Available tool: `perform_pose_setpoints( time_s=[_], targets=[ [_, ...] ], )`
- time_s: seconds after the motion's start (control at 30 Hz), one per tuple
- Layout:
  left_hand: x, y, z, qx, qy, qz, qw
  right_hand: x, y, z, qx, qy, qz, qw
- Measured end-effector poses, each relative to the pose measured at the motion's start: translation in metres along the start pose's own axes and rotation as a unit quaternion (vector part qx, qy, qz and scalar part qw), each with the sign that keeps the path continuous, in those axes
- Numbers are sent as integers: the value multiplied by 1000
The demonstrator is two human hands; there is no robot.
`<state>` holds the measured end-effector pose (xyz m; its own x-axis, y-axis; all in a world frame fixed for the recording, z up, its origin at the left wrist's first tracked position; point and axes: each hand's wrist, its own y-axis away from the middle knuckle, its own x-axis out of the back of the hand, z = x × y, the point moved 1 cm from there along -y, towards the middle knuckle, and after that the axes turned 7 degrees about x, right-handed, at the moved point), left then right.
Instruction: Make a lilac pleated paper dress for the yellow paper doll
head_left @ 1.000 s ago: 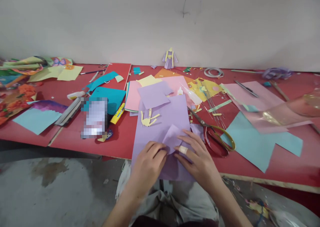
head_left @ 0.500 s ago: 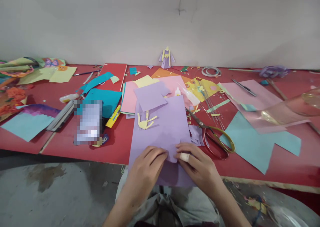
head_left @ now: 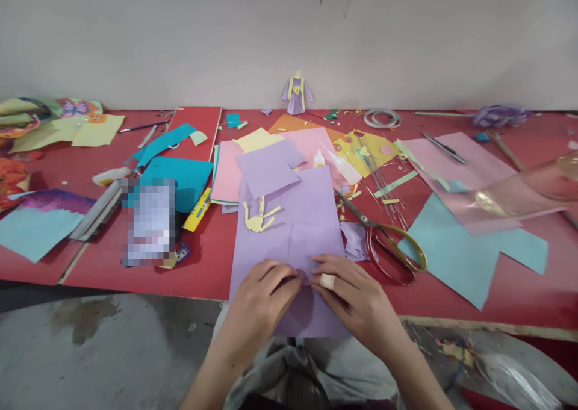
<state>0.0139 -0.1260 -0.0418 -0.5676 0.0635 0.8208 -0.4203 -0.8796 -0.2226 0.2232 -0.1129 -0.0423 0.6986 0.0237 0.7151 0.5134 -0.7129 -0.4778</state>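
A small purple paper piece [head_left: 307, 241] lies on a larger purple sheet [head_left: 264, 250] at the table's front edge. My left hand [head_left: 268, 292] pinches the near left edge of the small piece, its fingers curled. At the near right edge, my right hand [head_left: 350, 289], with a white band round one finger, has its fingertips closed on the same piece. Above my left hand, a yellow paper cutout with thin strips [head_left: 257, 220] rests on the sheet. Open scissors [head_left: 377, 226] with red and yellow handles lie just right of the sheet.
A paper figure in purple and yellow [head_left: 297, 94] stands against the wall. Blue paper [head_left: 456, 250], pink paper [head_left: 474, 169] and a clear bottle [head_left: 519, 193] are on the right. To the left are a blurred-out rectangular object [head_left: 151, 220], a yellow box [head_left: 197, 210] and teal paper [head_left: 189, 181].
The small purple piece now shows more of its surface beyond my fingers, and its near edge is drawn up between my hands. The camera view has shifted slightly.
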Motion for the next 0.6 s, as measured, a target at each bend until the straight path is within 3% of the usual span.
perform_pose_setpoints(
  time_s=[0.3,0.47,0.6],
  targets=[
    [8,-7,-9,35,111,-12,993,2,0,0,-9,-9,-9,1000],
    [9,-5,-8,37,101,-18,994,5,1,1,-10,-22,-15,1000],
    [9,-7,-5,33,62,-28,997,7,1,-4,-50,-33,-41,997]
  ],
)
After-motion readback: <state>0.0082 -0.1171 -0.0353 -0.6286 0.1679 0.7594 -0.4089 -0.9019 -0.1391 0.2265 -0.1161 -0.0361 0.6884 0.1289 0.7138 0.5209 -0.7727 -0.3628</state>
